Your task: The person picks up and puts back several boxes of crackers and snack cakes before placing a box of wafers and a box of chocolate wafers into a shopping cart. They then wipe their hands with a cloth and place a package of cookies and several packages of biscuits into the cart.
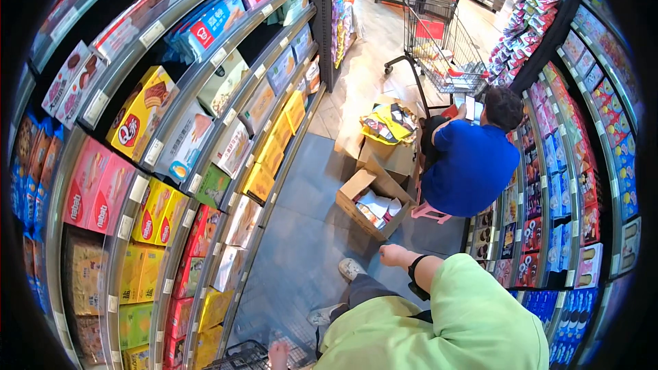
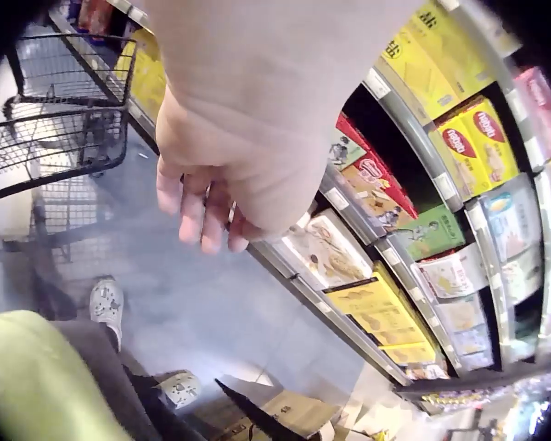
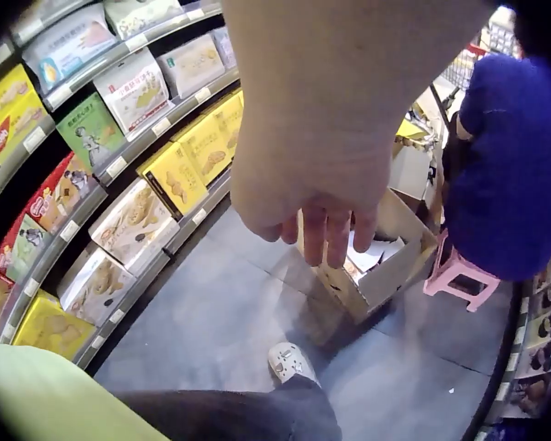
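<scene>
My right hand (image 1: 395, 255) hangs over the aisle with fingers loosely bent and nothing in them. In the right wrist view that hand (image 3: 317, 197) overlaps an open cardboard box (image 3: 386, 285) of papers and packets on the floor. My left hand (image 1: 279, 355) is low at the bottom of the head view, beside a black wire cart (image 1: 247, 356). Seen in the left wrist view, the left hand (image 2: 243, 175) has relaxed fingers (image 2: 191, 219) and holds nothing. The cart's basket (image 2: 55, 147) lies apart from it, on the left.
Shelves of boxed biscuits (image 1: 154, 216) line the left side, and packed snack shelves (image 1: 548, 185) the right. A person in a blue shirt (image 1: 469, 164) sits on a pink stool (image 1: 430, 212) beside the boxes. Farther up the aisle stands a shopping cart (image 1: 445, 48).
</scene>
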Tool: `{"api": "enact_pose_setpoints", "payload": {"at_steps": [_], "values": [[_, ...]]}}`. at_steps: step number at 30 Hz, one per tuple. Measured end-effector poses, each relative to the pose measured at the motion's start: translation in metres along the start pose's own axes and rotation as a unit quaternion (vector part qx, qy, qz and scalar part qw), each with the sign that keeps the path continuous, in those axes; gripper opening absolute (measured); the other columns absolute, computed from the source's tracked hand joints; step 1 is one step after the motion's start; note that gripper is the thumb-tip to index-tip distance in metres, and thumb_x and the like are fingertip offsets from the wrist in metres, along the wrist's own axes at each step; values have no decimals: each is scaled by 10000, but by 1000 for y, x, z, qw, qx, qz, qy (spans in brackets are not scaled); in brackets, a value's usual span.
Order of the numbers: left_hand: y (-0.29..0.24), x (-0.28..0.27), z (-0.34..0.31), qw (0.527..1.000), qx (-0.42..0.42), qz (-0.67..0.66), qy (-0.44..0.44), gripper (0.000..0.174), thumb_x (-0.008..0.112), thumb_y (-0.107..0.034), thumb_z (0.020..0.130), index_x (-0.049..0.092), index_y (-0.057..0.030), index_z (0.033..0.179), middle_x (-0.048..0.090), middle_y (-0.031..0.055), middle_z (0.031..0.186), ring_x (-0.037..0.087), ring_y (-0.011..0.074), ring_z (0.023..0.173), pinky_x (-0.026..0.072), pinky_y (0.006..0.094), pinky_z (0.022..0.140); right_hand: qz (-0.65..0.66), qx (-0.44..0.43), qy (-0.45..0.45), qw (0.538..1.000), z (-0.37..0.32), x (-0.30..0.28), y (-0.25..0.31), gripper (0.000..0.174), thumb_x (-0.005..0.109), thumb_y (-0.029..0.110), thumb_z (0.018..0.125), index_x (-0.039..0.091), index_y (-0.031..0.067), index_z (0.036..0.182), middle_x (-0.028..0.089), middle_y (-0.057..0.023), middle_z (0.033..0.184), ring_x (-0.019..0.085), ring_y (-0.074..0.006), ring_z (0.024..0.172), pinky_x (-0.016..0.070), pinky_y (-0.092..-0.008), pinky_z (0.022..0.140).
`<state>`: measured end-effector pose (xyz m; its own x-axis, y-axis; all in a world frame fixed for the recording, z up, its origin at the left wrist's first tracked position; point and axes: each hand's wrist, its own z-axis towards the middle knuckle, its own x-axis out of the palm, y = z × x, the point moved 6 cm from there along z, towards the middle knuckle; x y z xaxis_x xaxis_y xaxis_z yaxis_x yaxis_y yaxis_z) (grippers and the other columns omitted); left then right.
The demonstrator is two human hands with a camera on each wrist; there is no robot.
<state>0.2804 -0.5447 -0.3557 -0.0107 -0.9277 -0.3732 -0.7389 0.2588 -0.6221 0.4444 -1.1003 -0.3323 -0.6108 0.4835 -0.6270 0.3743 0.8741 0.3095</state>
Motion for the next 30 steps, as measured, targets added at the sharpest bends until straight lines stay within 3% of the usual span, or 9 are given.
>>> {"api": "enact_pose_setpoints", "payload": {"at_steps": [6, 7, 8, 9, 14, 20, 24, 27, 30], "values": [[58, -6, -28, 997, 7, -42, 57, 243, 515, -267, 897, 635, -110, 754, 655, 135, 763, 600, 204, 685, 447, 346, 577, 15, -6, -5, 1000, 17, -10, -31, 342, 512, 238, 815, 606, 87, 1108, 638, -174, 1084, 597, -339, 1035, 477, -425, 880], [53, -3, -29, 987, 79, 121, 65, 245, 502, -250, 901, 626, -98, 755, 646, 122, 761, 583, 198, 675, 441, 334, 569, 16, -11, -7, 1000, 19, -10, -35, 340, 508, 235, 816, 607, 81, 1103, 640, -173, 1080, 598, -339, 1033, 477, -426, 878], [50, 1, -33, 945, 148, 281, 72, 246, 489, -233, 906, 617, -85, 756, 636, 108, 760, 567, 193, 664, 434, 323, 560, 17, -16, -9, 1000, 22, -12, -38, 339, 504, 233, 816, 607, 75, 1097, 641, -173, 1075, 599, -339, 1030, 478, -428, 876], [50, 4, -38, 945, 141, 285, 73, 250, 487, -240, 908, 617, -79, 768, 636, 106, 765, 565, 191, 658, 433, 324, 555, 18, -17, -9, 1000, 24, -15, -40, 339, 504, 233, 816, 607, 75, 1097, 641, -173, 1075, 599, -339, 1030, 478, -428, 876], [38, 14, -46, 984, 49, 165, 47, 282, 476, -274, 921, 617, -49, 825, 637, 95, 787, 557, 182, 629, 429, 331, 530, 19, -31, -1, 999, 26, -26, -30, 332, 495, 220, 810, 608, 47, 1071, 638, -192, 1069, 598, -346, 1026, 476, -436, 875], [12, 25, -50, 1000, 10, 12, -6, 341, 463, -314, 937, 617, -13, 893, 637, 81, 814, 547, 171, 593, 424, 340, 500, 33, -45, -6, 998, 30, -32, -31, 331, 505, 225, 814, 611, 62, 1082, 648, -188, 1041, 608, -349, 995, 484, -421, 863], [-4, 33, -49, 997, 4, 70, 32, 401, 457, -356, 947, 616, 12, 968, 648, 93, 828, 554, 171, 557, 432, 325, 470, 35, -36, -13, 999, 36, -34, -50, 330, 503, 225, 811, 615, 61, 1075, 647, -190, 1041, 608, -352, 995, 484, -422, 862], [-1, 37, -38, 999, -25, 32, 10, 389, 457, -343, 943, 619, 10, 964, 641, 85, 812, 555, 158, 567, 441, 290, 488, 40, -16, 3, 999, 33, -43, -63, 330, 499, 216, 810, 615, 58, 1074, 635, -182, 1087, 596, -342, 1035, 475, -430, 885], [-5, 46, -35, 996, -71, -32, 42, 372, 458, -335, 936, 627, -4, 951, 633, 65, 780, 553, 146, 566, 437, 272, 483, 43, 7, 3, 999, 33, -43, -81, 336, 501, 221, 812, 617, 69, 1088, 632, -174, 1103, 594, -334, 1048, 473, -423, 894]]}}
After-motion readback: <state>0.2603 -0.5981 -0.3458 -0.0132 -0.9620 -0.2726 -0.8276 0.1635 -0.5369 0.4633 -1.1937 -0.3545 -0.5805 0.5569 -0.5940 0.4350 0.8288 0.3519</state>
